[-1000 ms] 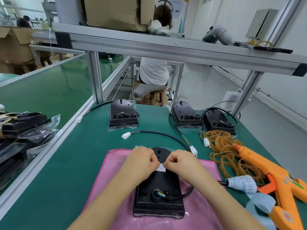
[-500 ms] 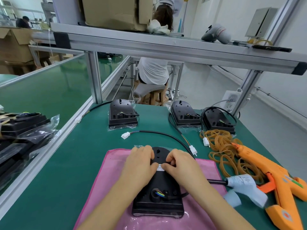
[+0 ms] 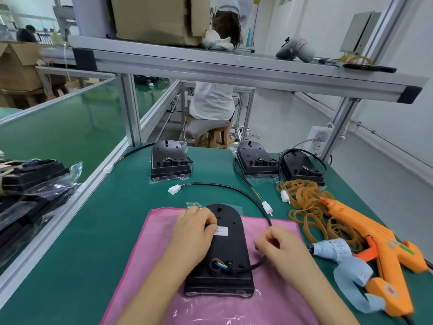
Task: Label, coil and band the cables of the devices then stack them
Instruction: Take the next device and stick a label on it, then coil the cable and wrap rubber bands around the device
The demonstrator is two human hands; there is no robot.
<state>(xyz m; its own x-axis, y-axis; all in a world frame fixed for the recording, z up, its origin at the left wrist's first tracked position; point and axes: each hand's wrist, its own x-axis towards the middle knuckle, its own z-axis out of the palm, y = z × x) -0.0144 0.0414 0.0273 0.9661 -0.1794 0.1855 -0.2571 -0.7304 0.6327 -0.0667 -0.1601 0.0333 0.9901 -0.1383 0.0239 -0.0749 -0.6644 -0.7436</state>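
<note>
Right now the black device [image 3: 222, 252] lies back-up on the pink cloth [image 3: 145, 249], near the 6 o'clock edge of the table [image 3: 93, 231]. The cloth is likely there to keep its hidden face from scuffing. A small white label [image 3: 221, 231] sits on the back.

Your left hand [image 3: 194, 231] is curled over the device's 9 o'clock edge, thumb at the label's rim. That looks like pressing the label flat while pinning the body. Your right hand [image 3: 278, 245], at 3 o'clock of the device, has its fingers closed on the cable [image 3: 234, 191]. The cable leaves the housing low down, passes through that hand, then arcs away to its white connector [image 3: 173, 190] at 11 o'clock. Holding it close to the exit gives you a fixed start for the coil, so I judge labelling nearly done and coiling next.

Rubber bands [image 3: 304, 207] are heaped at 2 o'clock, within your right hand's reach for banding. The label roll [image 3: 332, 248] and orange glue gun [image 3: 365, 233] lie at 3 to 4 o'clock. Three more devices [image 3: 169, 160] wait at 12 to 1 o'clock with cables loose. Bagged devices [image 3: 30, 184] are piled at 9 o'clock, seemingly the finished stack.
</note>
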